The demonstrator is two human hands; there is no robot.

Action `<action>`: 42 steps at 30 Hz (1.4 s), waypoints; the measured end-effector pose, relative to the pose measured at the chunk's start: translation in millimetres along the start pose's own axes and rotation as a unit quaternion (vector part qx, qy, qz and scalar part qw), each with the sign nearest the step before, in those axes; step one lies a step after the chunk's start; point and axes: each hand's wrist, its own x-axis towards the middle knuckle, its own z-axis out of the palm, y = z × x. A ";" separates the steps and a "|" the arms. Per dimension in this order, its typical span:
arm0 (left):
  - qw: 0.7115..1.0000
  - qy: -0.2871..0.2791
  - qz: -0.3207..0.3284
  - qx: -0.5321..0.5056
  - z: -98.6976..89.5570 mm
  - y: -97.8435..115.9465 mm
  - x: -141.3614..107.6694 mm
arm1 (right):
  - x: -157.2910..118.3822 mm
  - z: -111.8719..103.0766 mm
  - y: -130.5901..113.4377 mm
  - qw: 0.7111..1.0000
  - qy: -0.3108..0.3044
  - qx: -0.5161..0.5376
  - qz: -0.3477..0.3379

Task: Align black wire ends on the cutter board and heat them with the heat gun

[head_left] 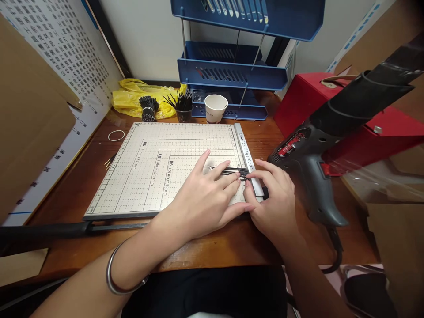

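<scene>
- Several thin black wires lie side by side on the paper cutter, near the right end of its pale, grid-printed board, with their right ends by the metal strip along that edge.
- The left hand lies palm down over the board with its fingers spread; the middle fingertips rest on the wires, and the thumb stretches toward the right hand.
- The right hand is curled over the strip, fingertips and thumb just beside the wires' right ends; whether it pinches any of them I cannot tell.
- A metal bracelet circles the left forearm.
- The cutter's black handle and its bar lie along the near side of the board, to the left.
- Just left of the board, a white rubber band lies on the brown desk.
- Behind the board, from left to right, stand a tied bundle of black wires, a small dark cup full of more wires, and a white paper cup.
- A yellow bag lies behind the bundle; a blue rack rises behind the cups.
- On the right, a heat gun stands tilted before a red box.
</scene>
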 end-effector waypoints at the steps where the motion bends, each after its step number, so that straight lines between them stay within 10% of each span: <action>1: 1.000 -0.003 -0.001 0.000 0.2 -0.3 0.1 | 0.0 0.0 -0.1 1.000 -0.001 -0.001 0.002; 42: 0.995 -0.014 -0.089 -0.038 3.1 -2.9 3.7 | 3.2 -8.2 2.3 0.993 -0.102 0.040 -0.040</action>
